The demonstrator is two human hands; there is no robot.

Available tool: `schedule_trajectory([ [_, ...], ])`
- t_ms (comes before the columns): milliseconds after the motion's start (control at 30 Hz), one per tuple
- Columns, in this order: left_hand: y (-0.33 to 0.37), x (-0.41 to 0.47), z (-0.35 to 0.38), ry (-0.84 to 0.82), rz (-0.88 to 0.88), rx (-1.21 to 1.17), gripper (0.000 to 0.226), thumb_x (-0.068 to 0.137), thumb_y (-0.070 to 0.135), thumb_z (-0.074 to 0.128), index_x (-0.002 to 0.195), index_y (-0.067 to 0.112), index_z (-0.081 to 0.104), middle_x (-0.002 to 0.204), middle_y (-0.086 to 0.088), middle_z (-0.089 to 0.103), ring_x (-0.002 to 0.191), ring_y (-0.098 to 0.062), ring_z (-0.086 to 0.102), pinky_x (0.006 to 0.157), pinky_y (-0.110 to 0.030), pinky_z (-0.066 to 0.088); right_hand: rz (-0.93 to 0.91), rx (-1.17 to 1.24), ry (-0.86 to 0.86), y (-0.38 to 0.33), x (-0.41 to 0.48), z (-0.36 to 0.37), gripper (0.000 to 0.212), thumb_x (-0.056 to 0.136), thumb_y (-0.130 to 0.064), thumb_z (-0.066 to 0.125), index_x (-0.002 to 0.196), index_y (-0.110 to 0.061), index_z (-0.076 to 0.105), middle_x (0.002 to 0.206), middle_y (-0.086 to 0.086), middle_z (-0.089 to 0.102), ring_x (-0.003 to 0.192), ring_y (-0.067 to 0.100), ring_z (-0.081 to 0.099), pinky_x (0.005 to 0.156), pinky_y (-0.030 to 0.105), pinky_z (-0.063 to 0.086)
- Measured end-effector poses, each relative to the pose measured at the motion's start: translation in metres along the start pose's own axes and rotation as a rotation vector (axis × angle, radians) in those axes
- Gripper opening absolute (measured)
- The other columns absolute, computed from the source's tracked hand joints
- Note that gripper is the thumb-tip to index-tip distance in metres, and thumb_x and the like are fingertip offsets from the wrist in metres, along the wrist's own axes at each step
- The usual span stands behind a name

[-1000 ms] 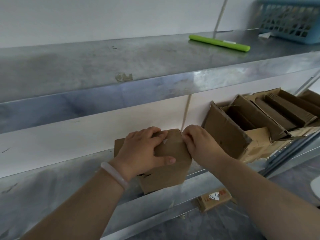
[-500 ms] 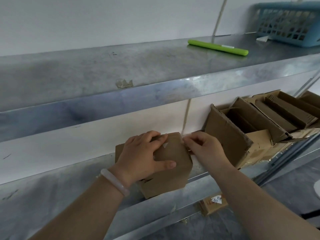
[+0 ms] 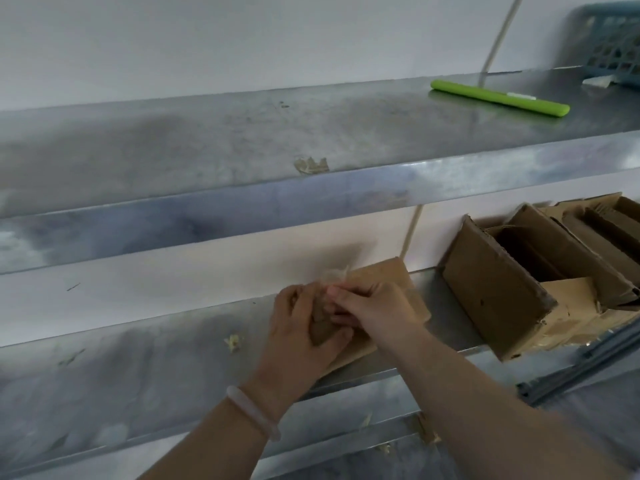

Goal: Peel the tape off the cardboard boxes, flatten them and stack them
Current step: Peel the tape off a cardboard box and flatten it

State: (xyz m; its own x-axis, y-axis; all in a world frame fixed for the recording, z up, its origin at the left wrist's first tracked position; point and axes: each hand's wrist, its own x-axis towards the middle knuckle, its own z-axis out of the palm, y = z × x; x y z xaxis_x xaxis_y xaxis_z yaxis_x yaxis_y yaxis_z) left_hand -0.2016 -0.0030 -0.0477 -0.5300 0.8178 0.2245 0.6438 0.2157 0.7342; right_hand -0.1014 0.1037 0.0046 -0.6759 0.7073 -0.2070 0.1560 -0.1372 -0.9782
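A small brown cardboard box (image 3: 391, 278) lies on the lower metal shelf (image 3: 173, 368), near its front edge. My left hand (image 3: 304, 334) grips the box's left side, thumb round the near face. My right hand (image 3: 367, 306) has crossed over the top of the box and pinches a crumpled strip of clear tape (image 3: 334, 274) that sticks up at the box's upper left corner. Both hands are blurred with motion. Much of the box is hidden under them.
Several opened cardboard boxes (image 3: 512, 292) lean together at the right of the lower shelf. On the upper shelf (image 3: 242, 140) lie a green squeegee head (image 3: 498, 98), a stuck tape scrap (image 3: 311, 165) and a blue basket (image 3: 609, 46). Tape bits (image 3: 232, 342) litter the lower shelf.
My right hand has moved from the box's right corner leftward across its top, pulling the tape up. The left hand has shifted left on the box. The camera has turned left.
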Motion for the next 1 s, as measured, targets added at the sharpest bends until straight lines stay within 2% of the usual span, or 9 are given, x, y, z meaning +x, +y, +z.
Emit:
schedule_trajectory([
  [133,-0.024,-0.007,0.002,-0.028,-0.136,-0.051,0.066,0.081,0.045,0.069,0.135,0.041,0.033,0.129,0.009,0.027,0.114,-0.005,0.037,0.094,-0.014,0.032,0.007,-0.061,0.034,0.013,0.001,0.015,0.014,0.085,-0.018,0.074,0.075,-0.027,0.075,0.073,-0.007,0.075,0.072,0.012,0.072,0.064,0.018,0.057],
  [267,-0.032,-0.003,-0.004,-0.024,-0.166,-0.071,0.064,0.084,0.045,0.066,0.142,0.036,0.038,0.133,0.005,0.032,0.113,-0.006,0.037,0.097,-0.016,0.03,0.026,-0.062,0.204,0.018,0.008,0.014,0.01,0.085,-0.023,0.074,0.075,-0.026,0.072,0.065,-0.01,0.072,0.066,0.011,0.072,0.073,0.029,0.06],
  [400,-0.034,0.003,-0.006,-0.022,-0.219,-0.11,0.064,0.084,0.044,0.067,0.141,0.039,0.038,0.133,0.006,0.033,0.112,-0.005,0.038,0.096,-0.016,0.031,0.022,0.089,0.354,0.015,0.011,0.01,0.006,0.087,-0.022,0.072,0.082,-0.023,0.072,0.069,-0.005,0.072,0.068,0.013,0.072,0.069,0.03,0.06],
  [500,-0.039,0.008,-0.006,-0.038,-0.263,-0.126,0.064,0.084,0.047,0.066,0.14,0.041,0.037,0.134,0.005,0.032,0.112,-0.008,0.038,0.097,-0.02,0.034,-0.138,-0.134,0.411,0.019,0.012,0.008,0.011,0.088,-0.029,0.07,0.08,-0.032,0.064,0.074,-0.009,0.069,0.073,0.005,0.067,0.066,0.014,0.052],
  [600,-0.043,0.01,-0.006,-0.041,-0.279,-0.145,0.066,0.083,0.048,0.067,0.14,0.043,0.036,0.134,0.005,0.033,0.112,-0.009,0.04,0.098,-0.022,0.036,-0.524,-0.63,0.314,0.026,0.014,0.006,0.007,0.086,-0.022,0.073,0.086,-0.029,0.072,0.084,-0.015,0.068,0.075,-0.003,0.06,0.069,0.002,0.043],
  [667,-0.043,0.01,-0.005,-0.042,-0.278,-0.15,0.068,0.082,0.049,0.068,0.141,0.042,0.035,0.133,0.006,0.033,0.114,-0.008,0.04,0.098,-0.021,0.035,-0.656,-0.854,0.135,0.03,0.018,0.003,0.007,0.086,-0.019,0.072,0.091,-0.022,0.076,0.089,-0.011,0.07,0.081,0.004,0.061,0.077,0.01,0.046],
  [800,-0.042,0.011,-0.006,-0.047,-0.273,-0.169,0.073,0.08,0.05,0.069,0.144,0.04,0.033,0.129,0.009,0.033,0.112,-0.006,0.039,0.096,-0.018,0.033,-0.601,-1.024,-0.087,0.037,0.021,-0.001,0.014,0.087,-0.023,0.067,0.096,-0.027,0.076,0.106,-0.014,0.065,0.096,0.007,0.059,0.088,0.027,0.05],
  [933,-0.042,0.01,-0.008,-0.094,-0.272,-0.147,0.081,0.078,0.053,0.07,0.145,0.041,0.027,0.129,0.011,0.029,0.112,-0.005,0.038,0.095,-0.018,0.035,-0.524,-0.977,-0.119,0.035,0.02,-0.004,0.02,0.087,-0.031,0.064,0.104,-0.028,0.075,0.111,-0.019,0.06,0.102,0.001,0.052,0.093,0.018,0.042],
  [1000,-0.042,0.01,-0.01,-0.107,-0.268,-0.144,0.084,0.076,0.055,0.071,0.146,0.041,0.026,0.129,0.011,0.029,0.113,-0.005,0.038,0.093,-0.017,0.034,-0.483,-0.919,-0.102,0.034,0.021,-0.003,0.018,0.091,-0.03,0.059,0.097,-0.025,0.076,0.107,-0.019,0.062,0.098,0.001,0.054,0.089,0.018,0.044],
])
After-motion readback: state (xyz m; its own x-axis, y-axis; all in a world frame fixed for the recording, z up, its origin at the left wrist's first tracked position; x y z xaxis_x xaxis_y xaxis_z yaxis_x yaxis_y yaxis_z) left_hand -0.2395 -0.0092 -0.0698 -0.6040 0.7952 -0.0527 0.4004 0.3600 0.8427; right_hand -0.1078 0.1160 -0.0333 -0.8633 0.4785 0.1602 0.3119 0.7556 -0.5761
